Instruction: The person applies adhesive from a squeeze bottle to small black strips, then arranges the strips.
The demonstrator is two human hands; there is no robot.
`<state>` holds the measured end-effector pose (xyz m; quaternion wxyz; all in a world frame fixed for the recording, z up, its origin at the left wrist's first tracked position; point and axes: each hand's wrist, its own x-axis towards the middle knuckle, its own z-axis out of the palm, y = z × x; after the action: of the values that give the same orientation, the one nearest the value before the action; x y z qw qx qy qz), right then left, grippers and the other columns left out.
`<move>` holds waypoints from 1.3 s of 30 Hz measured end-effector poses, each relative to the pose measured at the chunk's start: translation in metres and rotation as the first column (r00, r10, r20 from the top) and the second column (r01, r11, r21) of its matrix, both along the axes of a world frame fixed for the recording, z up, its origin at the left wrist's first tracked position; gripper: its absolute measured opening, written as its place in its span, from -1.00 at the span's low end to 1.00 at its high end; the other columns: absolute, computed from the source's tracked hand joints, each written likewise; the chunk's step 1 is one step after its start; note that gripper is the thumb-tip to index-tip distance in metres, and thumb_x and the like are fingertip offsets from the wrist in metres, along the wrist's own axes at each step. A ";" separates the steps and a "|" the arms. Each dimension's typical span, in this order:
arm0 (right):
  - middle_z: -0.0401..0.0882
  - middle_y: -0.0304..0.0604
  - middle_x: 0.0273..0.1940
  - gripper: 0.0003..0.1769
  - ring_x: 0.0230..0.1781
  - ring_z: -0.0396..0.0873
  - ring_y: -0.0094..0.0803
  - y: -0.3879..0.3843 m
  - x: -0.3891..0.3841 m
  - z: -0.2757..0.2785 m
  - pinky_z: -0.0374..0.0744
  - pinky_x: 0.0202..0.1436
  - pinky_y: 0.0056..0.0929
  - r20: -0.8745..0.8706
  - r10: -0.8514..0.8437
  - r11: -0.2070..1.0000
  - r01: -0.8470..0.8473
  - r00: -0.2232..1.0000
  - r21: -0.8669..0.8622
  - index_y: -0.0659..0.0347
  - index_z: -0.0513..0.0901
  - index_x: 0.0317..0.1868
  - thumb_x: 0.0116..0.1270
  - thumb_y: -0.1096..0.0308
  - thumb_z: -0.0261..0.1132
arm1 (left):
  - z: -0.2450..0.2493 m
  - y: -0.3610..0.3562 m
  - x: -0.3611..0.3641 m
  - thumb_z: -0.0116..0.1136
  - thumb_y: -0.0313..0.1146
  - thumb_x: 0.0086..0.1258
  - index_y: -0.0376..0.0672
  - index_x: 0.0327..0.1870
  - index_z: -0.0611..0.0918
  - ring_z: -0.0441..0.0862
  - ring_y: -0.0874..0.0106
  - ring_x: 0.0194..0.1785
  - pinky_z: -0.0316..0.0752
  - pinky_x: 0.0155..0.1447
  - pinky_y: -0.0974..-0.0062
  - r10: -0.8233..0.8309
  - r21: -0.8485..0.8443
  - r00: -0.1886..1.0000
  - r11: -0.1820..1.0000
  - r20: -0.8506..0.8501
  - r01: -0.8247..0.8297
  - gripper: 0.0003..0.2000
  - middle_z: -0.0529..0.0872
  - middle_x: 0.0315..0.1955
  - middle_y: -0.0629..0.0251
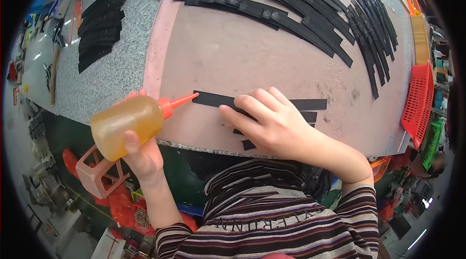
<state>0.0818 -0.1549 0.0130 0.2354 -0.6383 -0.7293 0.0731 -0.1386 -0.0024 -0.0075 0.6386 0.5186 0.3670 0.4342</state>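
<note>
My left hand [145, 156] is wrapped round a squeeze bottle [127, 125] of amber liquid, tilted on its side. Its red pointed nozzle [182, 100] reaches the left end of a flat black strip [211, 98] lying on the pinkish board. Over the middle of that strip, my right hand [272, 118] has its fingers curled down, seemingly gripping it; the fingertips are partly hidden. More black strips [249, 144] poke out from beneath the right hand, mostly covered by it.
Overlapping black strips [272, 14] spread across the far side of the board, with another group [371, 31] at right. A dark strip stack [101, 28] lies on the speckled surface [133, 31]. A red basket [418, 106] stands at the right edge. A pink stool [92, 176] is below left.
</note>
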 end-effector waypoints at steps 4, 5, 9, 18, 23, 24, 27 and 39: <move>0.46 -0.18 -0.18 -0.56 -0.26 0.46 -0.33 0.006 -0.008 -0.008 0.45 -0.21 -0.40 0.052 -0.015 1.000 0.016 0.999 -0.021 0.23 0.65 -0.01 0.01 0.39 0.36 | -0.004 0.006 -0.004 0.28 0.06 0.29 -0.16 0.33 0.35 0.40 0.04 0.38 0.37 0.38 0.02 -0.052 0.028 0.998 0.998 -0.026 0.052 -0.31 0.46 0.26 0.04; 0.46 -0.17 -0.19 -0.55 -0.26 0.46 -0.33 0.007 -0.009 -0.008 0.46 -0.21 -0.40 0.042 -0.018 1.000 0.019 0.999 -0.018 0.23 0.65 -0.01 0.00 0.40 0.36 | -0.004 0.007 -0.005 0.28 0.06 0.29 -0.17 0.33 0.35 0.40 0.03 0.37 0.37 0.38 0.02 -0.058 0.025 0.998 0.998 -0.032 0.059 -0.30 0.46 0.25 0.03; 0.37 -0.19 -0.27 -0.50 -0.25 0.40 -0.34 0.009 -0.009 -0.011 0.40 -0.21 -0.45 0.042 -0.004 0.999 0.003 0.999 0.033 0.33 0.57 -0.02 -0.05 0.36 0.28 | -0.004 0.010 0.006 0.32 -0.04 0.26 -0.28 0.30 0.35 0.50 0.02 0.27 0.40 0.35 0.04 -0.076 -0.017 0.996 0.997 0.038 0.076 -0.30 0.51 0.17 -0.06; 0.46 -0.19 -0.19 -0.77 -0.07 0.41 -0.21 0.025 -0.007 0.003 0.31 -0.02 -0.27 -0.233 -0.367 0.925 0.326 0.901 -0.195 0.13 0.62 -0.24 0.07 0.42 0.44 | -0.009 0.012 -0.020 0.18 0.09 0.36 -0.29 0.38 0.30 0.36 0.05 0.41 0.43 0.36 0.06 0.032 -0.131 0.980 0.991 0.196 -0.006 -0.26 0.44 0.29 0.01; 0.55 -0.25 -0.25 -0.74 -0.11 0.48 -0.31 0.026 0.007 0.006 0.38 -0.05 -0.32 -0.509 -0.272 0.958 0.179 0.817 -0.223 0.16 0.60 -0.22 0.12 0.35 0.47 | 0.010 0.021 -0.017 0.06 0.05 0.46 -0.34 0.42 0.20 0.25 0.11 0.47 0.49 0.37 0.19 0.138 -0.209 0.925 0.976 0.353 -0.066 -0.28 0.32 0.38 0.02; 0.59 -0.25 -0.27 -0.75 -0.16 0.52 -0.37 0.025 0.019 0.014 0.42 -0.10 -0.38 -0.722 -0.261 0.963 0.123 0.641 -0.239 0.18 0.60 -0.22 0.15 0.35 0.47 | 0.011 0.022 -0.015 0.06 0.03 0.47 -0.36 0.43 0.18 0.23 0.11 0.48 0.50 0.37 0.22 0.174 -0.237 0.915 0.967 0.364 -0.089 -0.28 0.30 0.39 0.02; 0.68 -0.23 -0.28 -0.81 -0.35 0.61 -0.62 -0.005 0.074 0.042 0.50 -0.32 -0.70 -0.925 -0.379 0.917 0.118 -0.029 -0.380 0.26 0.61 -0.17 0.31 0.37 0.41 | 0.002 0.034 -0.028 0.09 0.02 0.46 -0.37 0.43 0.16 0.23 0.18 0.49 0.49 0.38 0.23 0.078 -0.264 0.885 0.963 0.458 0.051 -0.26 0.32 0.38 0.04; 0.72 -0.21 -0.32 -0.72 -0.28 0.63 -0.51 -0.172 0.418 -0.002 0.52 -0.09 -0.55 -0.610 -0.791 0.219 0.955 0.054 -0.199 0.25 0.76 -0.18 0.14 0.28 0.51 | 0.009 0.018 -0.002 0.16 -0.10 0.45 -0.35 0.45 0.14 0.24 0.20 0.49 0.52 0.34 0.20 0.027 -0.302 0.889 0.945 0.457 0.126 -0.28 0.29 0.40 0.03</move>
<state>0.5000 -0.3270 0.0112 0.5259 -0.8478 -0.0660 0.0144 -0.1407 0.0154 0.0016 0.7940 0.2998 0.2599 0.4606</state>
